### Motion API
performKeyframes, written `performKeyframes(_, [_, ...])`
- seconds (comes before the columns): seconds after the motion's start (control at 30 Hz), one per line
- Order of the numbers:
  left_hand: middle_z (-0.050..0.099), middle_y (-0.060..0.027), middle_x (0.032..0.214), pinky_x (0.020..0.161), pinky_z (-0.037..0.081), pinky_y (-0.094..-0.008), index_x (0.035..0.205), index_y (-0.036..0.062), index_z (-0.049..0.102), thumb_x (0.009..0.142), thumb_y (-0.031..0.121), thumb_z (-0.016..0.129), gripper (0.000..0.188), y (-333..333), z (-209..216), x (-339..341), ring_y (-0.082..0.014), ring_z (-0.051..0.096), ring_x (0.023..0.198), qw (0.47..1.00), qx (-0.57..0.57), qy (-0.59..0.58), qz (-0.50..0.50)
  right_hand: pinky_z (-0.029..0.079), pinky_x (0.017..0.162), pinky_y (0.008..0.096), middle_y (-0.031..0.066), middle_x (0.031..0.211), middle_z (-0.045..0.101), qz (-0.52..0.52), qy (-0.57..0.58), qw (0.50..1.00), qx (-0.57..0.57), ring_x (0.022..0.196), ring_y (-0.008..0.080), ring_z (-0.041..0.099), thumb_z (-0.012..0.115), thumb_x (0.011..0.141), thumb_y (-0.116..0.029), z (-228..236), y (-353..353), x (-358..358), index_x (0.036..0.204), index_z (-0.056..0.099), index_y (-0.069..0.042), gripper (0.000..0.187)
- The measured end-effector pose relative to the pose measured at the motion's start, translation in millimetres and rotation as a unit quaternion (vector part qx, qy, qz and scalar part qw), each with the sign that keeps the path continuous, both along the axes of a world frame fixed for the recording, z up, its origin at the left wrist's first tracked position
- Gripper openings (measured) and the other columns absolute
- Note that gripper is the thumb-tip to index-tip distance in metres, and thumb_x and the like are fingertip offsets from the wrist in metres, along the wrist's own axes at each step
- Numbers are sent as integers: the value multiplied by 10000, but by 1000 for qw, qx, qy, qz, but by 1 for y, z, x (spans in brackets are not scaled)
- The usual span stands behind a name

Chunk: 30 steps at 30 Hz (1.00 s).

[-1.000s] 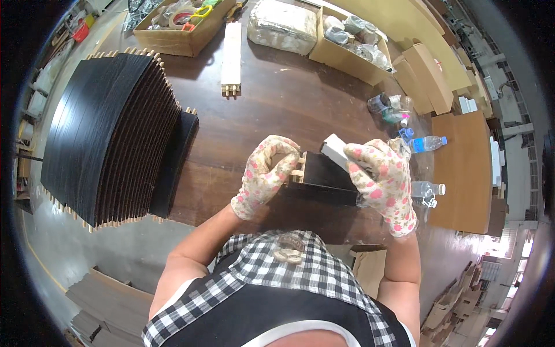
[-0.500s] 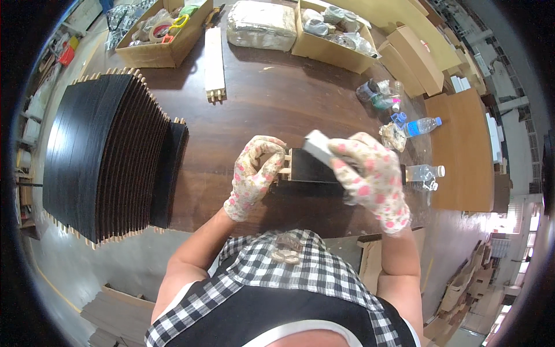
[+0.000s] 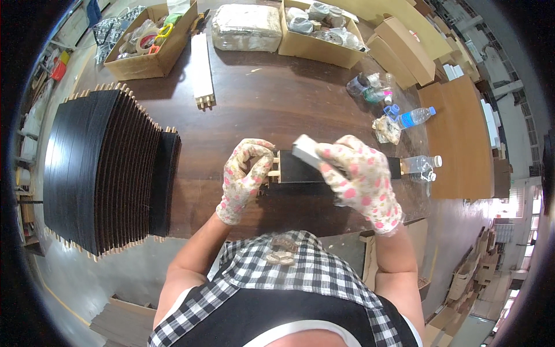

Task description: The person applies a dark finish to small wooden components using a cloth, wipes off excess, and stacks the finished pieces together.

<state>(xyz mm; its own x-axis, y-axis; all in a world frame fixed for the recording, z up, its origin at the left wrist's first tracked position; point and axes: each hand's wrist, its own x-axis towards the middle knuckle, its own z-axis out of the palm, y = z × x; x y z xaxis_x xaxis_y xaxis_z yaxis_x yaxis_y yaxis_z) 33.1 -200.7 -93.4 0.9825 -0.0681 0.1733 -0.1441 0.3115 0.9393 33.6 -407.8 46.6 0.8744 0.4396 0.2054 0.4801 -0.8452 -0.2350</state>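
Observation:
A black board [image 3: 300, 166] with wooden dowels at its ends lies in front of me on the table. At its left end my left hand [image 3: 247, 176], in a floral glove, has its fingers curled and pinched at a wooden dowel [image 3: 275, 173]; the fingertips partly hide the contact. Above the board my right hand [image 3: 361, 182], gloved alike, grips a white rectangular block [image 3: 305, 149] that tilts up toward the left. That hand and the block cover much of the board's middle. Something below the board's left end is too shaded to make out.
A tall stack of black doweled boards [image 3: 87, 168] stands at left. Further back are a white doweled strip [image 3: 202, 69], a wrapped package [image 3: 247, 29] and two cardboard boxes [image 3: 139, 68] [image 3: 318, 55]. Plastic bottles [image 3: 416, 117] [image 3: 425, 163] sit at right, beside a brown panel [image 3: 457, 139].
The whole view has shifted slightly, so the table items appear a little further left. Both hands keep nearly the same pose, and the block stays in my right hand above the board.

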Motion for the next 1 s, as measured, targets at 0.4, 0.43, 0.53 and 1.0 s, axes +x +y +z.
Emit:
performKeyframes(0.4, [609,-80,1084,855,470,-272,910,9,634,876,23,612,43,2,4,0,-120,567,955,1000,18,17,6,536,604,349,83,857,642,-39,-27,999,4,695,250,661,686,837,-228,-3,-4,-9,954,705,-113,165])
performKeyframes(0.43, [609,-80,1084,855,470,-272,910,9,634,876,23,612,43,2,4,1,-120,567,955,1000,18,17,7,537,603,352,86,851,642,-69,-28,997,8,690,252,661,691,833,-223,-1,-18,-13,949,702,-111,161])
performKeyframes(0.53, [608,-78,1087,858,468,-271,905,9,634,868,20,610,45,0,4,4,-117,565,956,999,41,-33,6,544,600,356,92,847,643,-125,-24,990,55,680,259,660,713,814,-210,-3,-33,-17,931,694,-106,157])
performKeyframes(1.0, [614,-81,1058,800,452,-252,870,19,616,887,3,573,49,-2,10,2,-105,547,899,999,42,27,12,527,698,373,70,880,641,-205,-48,977,-37,779,253,652,676,834,-217,-7,-108,-34,966,686,-131,158])
